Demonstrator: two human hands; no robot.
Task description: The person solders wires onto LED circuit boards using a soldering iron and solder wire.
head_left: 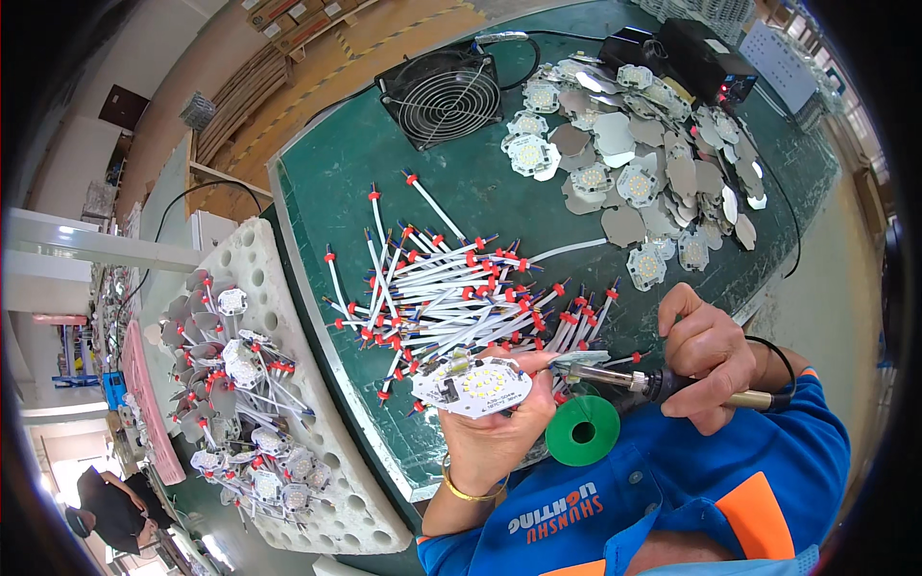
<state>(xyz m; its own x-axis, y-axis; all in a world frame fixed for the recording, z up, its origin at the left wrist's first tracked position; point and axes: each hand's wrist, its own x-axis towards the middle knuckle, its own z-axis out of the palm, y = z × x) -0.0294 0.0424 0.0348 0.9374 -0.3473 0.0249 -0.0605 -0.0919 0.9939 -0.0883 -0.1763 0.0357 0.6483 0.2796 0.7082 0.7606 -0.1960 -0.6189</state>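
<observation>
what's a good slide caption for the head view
Left hand holding a white LED board, right hand holding a soldering iron, near piled white wires on a green table.

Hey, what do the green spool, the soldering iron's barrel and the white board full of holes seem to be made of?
The green spool looks like plastic: smooth, evenly coloured. The iron's barrel is probably metal, given its silvery sheen. The white board is likely foam, being matte and thick-edged.

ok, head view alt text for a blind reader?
Left hand holds a white LED board, right hand a soldering iron, at a green workbench. Beyond lie piled white wires, loose boards and a black fan.
</observation>
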